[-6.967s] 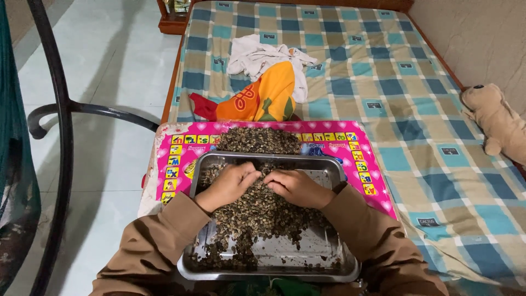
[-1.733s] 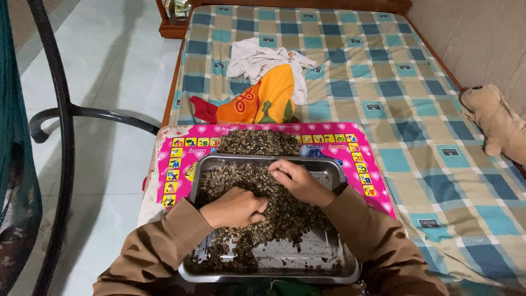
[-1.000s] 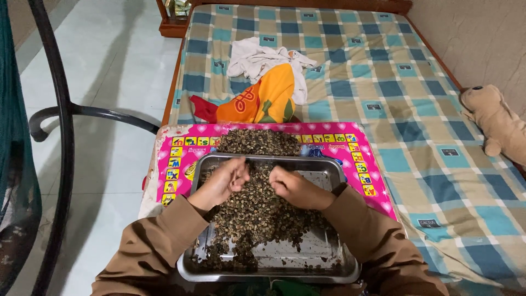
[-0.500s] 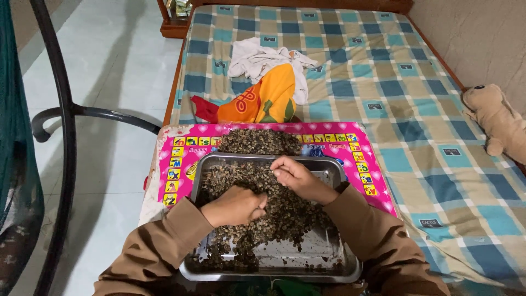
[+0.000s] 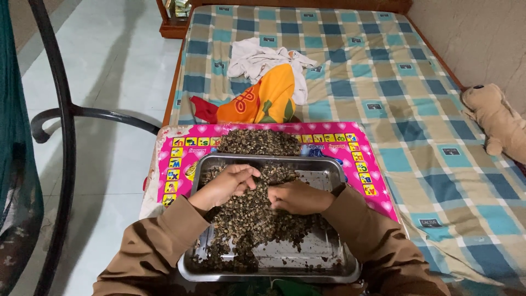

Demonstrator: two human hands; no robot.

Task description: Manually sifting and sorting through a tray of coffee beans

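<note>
Closest to you sits the steel tray (image 5: 329, 263), a rectangle with its long axis running away from you, resting partly on the pink picture mat (image 5: 361, 159). The dark seeds (image 5: 249, 219) in it form a lumpy brown-black heap, thick down the left and middle, with bare wet metal showing at the near right corner. Your left hand (image 5: 224, 185) lies on the heap toward the far left, fingers curled around a pinch of seeds. Your right hand (image 5: 298, 197) rests just beside it, fingers bent into the heap; whether it grips anything cannot be told. Beyond the tray's far rim a second seed pile (image 5: 258, 141) sits on the mat. Farther off, on the checked bedsheet (image 5: 378, 71), lie an orange cloth (image 5: 263, 98) and a plush toy (image 5: 493, 120).
</note>
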